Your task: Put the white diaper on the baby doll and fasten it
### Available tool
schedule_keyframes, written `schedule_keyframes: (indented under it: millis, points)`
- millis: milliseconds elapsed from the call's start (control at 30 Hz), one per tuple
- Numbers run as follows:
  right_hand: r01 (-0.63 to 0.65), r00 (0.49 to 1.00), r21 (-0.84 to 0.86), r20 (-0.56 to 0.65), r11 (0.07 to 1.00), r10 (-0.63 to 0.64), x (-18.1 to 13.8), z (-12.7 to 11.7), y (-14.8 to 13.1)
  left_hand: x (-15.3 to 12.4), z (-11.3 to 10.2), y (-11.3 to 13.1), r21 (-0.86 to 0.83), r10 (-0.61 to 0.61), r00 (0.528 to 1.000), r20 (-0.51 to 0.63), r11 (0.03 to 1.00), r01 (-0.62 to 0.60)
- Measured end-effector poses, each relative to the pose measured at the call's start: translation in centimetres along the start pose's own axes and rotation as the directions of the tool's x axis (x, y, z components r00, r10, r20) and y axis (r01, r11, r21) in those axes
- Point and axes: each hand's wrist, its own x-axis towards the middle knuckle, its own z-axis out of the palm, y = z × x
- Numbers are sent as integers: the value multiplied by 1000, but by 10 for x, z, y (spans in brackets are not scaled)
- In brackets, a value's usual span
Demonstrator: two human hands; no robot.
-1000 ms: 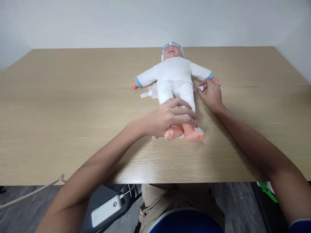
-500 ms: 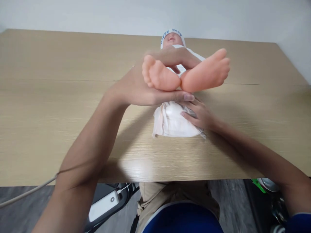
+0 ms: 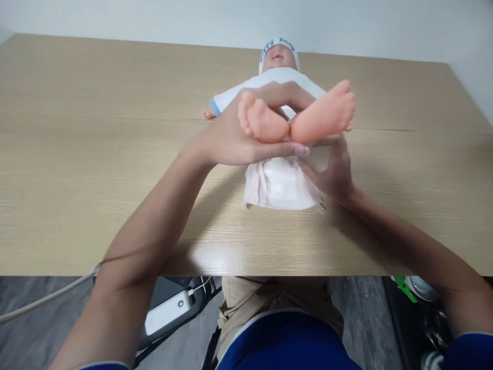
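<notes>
1 head camera looks forward and down over the tabletop (image 3: pixel 96 164).

I get pale glare (image 3: pixel 215 255) near the front edge of the table (image 3: pixel 77 205), soft shadows (image 3: pixel 204 213) across it, the right hand (image 3: pixel 335 172) slightly blurred.

Free room on the table (image 3: pixel 69 159) at left, doll feet (image 3: pixel 322 116) an obstacle mid-table.

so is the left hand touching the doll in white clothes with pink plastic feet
Touching: the head view shows the left hand wrapped around the doll at its ankles, thumb beneath the heels.
</notes>
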Motion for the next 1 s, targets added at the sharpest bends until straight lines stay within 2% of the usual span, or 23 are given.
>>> schedule_keyframes:
  millis: [67,233,333,433,533,700,833,1000]
  points:
    - [34,998,69,-64,997,-30,3,-3,-3,-5,8,-1,34,-5,1000,-14,999,6]
    - [100,994,85,41,991,-104,8,-8,-14,-22,30,-3,56,138,986,-95,990,-133]
    - [136,987,56,83,989,-140,8,-15,-17,-33,37,0,19,92,987,-133,996,-90]
    - [153,977,19,144,988,-154,4,-28,-17,-48,30,3,4,-1,993,-119,1000,2]
    - [171,968,-2,186,985,-168,-3,-43,-11,-72,13,2,49,-36,995,-95,998,41]
    - [348,928,7,141,937,-346,-15,-49,15,-125,-8,-18,194,-50,999,-4,980,50]
    - [435,885,-45,204,899,-418,-20,-44,30,-151,-6,-35,306,-62,997,49,951,44]
    - [433,884,-99,240,896,-401,-23,-41,33,-152,0,-35,378,-12,993,119,925,-34]
